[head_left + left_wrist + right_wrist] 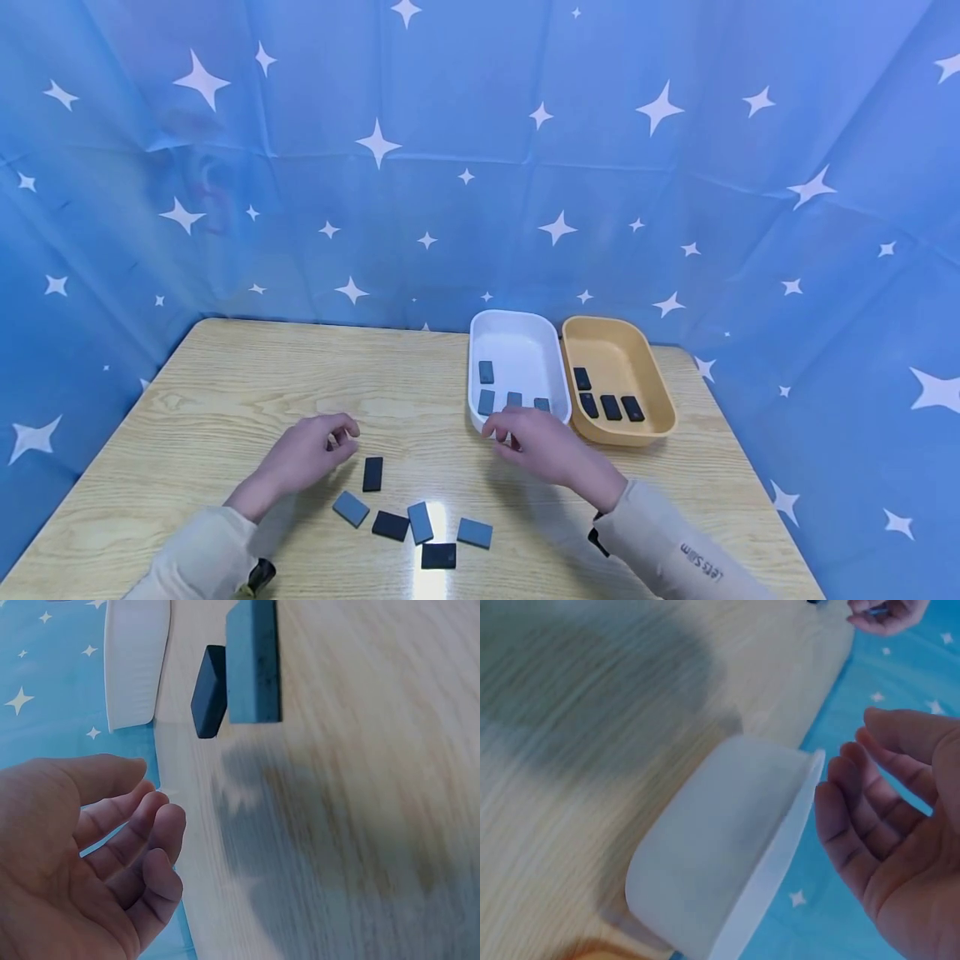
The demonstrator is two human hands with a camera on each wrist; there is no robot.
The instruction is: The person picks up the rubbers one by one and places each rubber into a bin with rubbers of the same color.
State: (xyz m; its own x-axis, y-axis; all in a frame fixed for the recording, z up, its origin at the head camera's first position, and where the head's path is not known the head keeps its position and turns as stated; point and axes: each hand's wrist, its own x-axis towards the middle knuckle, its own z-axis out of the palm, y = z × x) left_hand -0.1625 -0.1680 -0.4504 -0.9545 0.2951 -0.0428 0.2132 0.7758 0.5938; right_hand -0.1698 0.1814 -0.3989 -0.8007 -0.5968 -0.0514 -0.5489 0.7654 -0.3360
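My left hand (pixel 311 454) hovers over the table with loosely curled fingers and nothing between them. Beside it lies a black tile (pixel 372 473); a blue-grey tile (pixel 351 508) is nearer to me. Further right are two more black tiles (pixel 391 525) and two more blue-grey ones (pixel 475 533). In the left wrist view, a blue-grey tile (pixel 253 664) and a black one (pixel 209 691) appear past the fingertips. My right hand (pixel 543 446) is at the near edge of the white tray (pixel 525 321), fingers bent and empty in the right wrist view. It partly covers that edge.
Several blue-grey tiles (pixel 486 372) lie in the white tray. An orange tray (pixel 660 375) stands against its right side, holding several black tiles (pixel 611 407). A blue star-patterned curtain (pixel 420 192) hangs behind the wooden table (pixel 300 358).
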